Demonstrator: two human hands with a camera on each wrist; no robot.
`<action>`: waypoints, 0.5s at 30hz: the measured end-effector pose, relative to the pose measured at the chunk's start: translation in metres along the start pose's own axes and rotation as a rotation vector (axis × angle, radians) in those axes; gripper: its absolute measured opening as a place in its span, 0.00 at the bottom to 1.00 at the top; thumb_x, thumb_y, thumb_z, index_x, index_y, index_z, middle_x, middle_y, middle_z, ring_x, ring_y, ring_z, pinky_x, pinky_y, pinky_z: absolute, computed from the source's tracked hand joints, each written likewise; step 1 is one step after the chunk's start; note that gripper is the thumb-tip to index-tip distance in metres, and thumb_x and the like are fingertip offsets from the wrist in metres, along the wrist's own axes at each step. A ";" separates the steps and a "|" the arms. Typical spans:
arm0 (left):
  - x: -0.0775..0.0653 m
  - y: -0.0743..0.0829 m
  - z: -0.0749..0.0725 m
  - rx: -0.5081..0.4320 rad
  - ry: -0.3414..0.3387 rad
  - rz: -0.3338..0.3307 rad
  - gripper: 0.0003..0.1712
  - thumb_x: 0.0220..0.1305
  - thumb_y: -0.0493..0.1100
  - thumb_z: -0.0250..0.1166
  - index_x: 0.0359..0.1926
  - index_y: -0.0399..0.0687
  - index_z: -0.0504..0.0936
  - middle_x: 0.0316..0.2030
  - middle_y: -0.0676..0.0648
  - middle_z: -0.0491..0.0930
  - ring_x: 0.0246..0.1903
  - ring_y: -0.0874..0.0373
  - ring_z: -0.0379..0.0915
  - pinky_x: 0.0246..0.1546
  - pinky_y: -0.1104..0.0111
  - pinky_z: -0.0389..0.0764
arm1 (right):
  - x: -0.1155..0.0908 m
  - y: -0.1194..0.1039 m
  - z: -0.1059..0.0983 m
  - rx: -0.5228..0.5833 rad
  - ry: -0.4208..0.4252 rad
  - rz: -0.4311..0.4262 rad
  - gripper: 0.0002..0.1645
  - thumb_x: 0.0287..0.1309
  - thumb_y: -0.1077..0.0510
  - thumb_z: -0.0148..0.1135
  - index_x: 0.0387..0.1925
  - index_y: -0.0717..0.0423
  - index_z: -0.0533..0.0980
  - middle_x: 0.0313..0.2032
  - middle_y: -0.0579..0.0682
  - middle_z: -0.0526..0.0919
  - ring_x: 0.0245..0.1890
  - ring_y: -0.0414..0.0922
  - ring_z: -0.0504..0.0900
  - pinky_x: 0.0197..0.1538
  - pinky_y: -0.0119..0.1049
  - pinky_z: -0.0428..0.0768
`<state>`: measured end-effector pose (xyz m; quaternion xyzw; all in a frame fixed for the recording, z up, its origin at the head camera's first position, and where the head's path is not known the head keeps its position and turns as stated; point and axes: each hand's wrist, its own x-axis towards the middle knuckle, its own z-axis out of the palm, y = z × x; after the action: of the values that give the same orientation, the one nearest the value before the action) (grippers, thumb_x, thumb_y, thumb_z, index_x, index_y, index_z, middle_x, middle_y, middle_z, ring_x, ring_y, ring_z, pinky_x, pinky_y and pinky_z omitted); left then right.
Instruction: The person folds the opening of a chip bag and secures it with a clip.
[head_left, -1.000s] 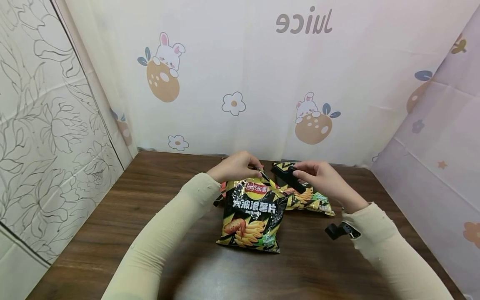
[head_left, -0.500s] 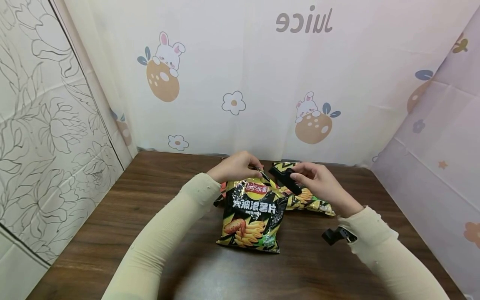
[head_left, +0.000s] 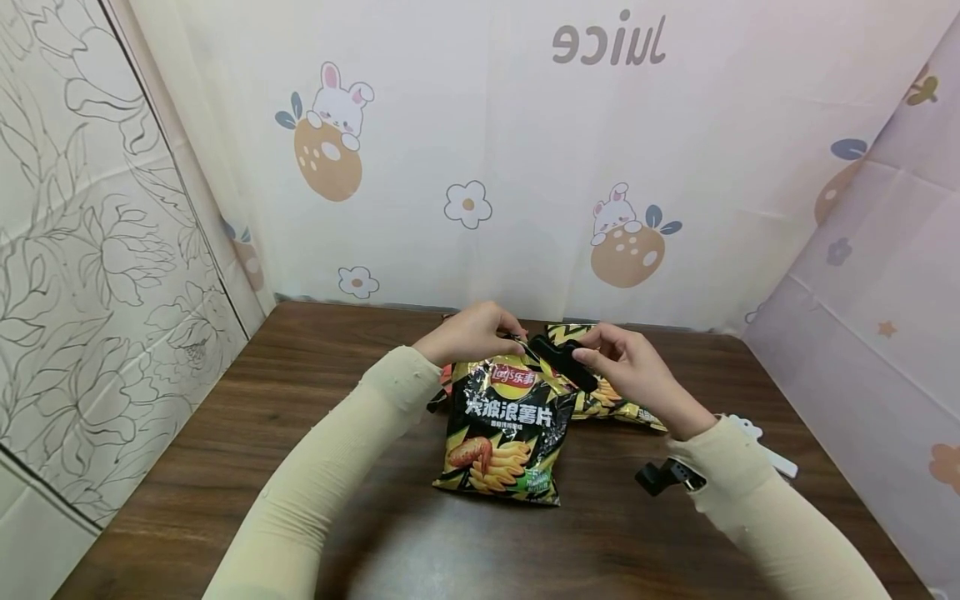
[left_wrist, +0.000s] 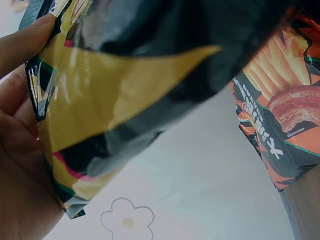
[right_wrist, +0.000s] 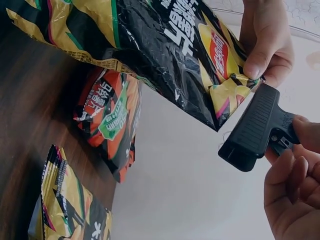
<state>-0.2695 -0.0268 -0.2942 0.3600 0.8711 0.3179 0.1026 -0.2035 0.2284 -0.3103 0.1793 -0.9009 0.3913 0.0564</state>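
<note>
Brown tabletop (head_left: 622, 533), pinched chip bag (head_left: 504, 429), contents hidden

Head view: high on near side, facing far and down; widest, takes in brown wood-grain tabletop (head_left: 292, 367) and pale printed cloth backdrop (head_left: 480, 108). Left wrist: rolled sideways, tight against black-and-yellow foil chip bag (left_wrist: 95, 95). Right wrist: rolled too, slightly farther off; shares black plastic clip (right_wrist: 252, 130) with head.

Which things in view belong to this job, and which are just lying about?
In the job:
front chip bag, pinched by left hand
black clip, held by right hand

Apparently idle:
orange chip bag
second black-and-yellow chip bag
white item, partly hidden
</note>
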 end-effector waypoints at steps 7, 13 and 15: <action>0.000 0.000 0.000 -0.013 0.000 -0.009 0.08 0.67 0.43 0.65 0.43 0.49 0.88 0.51 0.47 0.84 0.38 0.53 0.83 0.36 0.69 0.76 | 0.003 0.002 0.003 0.017 -0.014 0.007 0.10 0.67 0.53 0.60 0.42 0.55 0.80 0.24 0.51 0.75 0.20 0.42 0.68 0.24 0.35 0.70; -0.001 -0.001 0.000 -0.010 0.002 -0.020 0.10 0.67 0.43 0.64 0.45 0.48 0.88 0.51 0.47 0.84 0.28 0.62 0.78 0.32 0.70 0.74 | 0.004 0.004 0.005 0.011 -0.028 0.010 0.11 0.68 0.52 0.60 0.44 0.54 0.80 0.23 0.50 0.75 0.20 0.43 0.69 0.24 0.35 0.71; -0.001 -0.002 0.000 -0.013 -0.001 -0.016 0.11 0.68 0.43 0.63 0.46 0.48 0.88 0.52 0.47 0.84 0.24 0.63 0.74 0.30 0.70 0.73 | 0.004 0.005 0.005 0.016 -0.030 0.011 0.11 0.68 0.52 0.60 0.44 0.55 0.80 0.23 0.50 0.75 0.20 0.43 0.70 0.25 0.35 0.71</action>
<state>-0.2698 -0.0283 -0.2953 0.3525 0.8718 0.3226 0.1078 -0.2089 0.2264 -0.3160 0.1808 -0.8995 0.3959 0.0394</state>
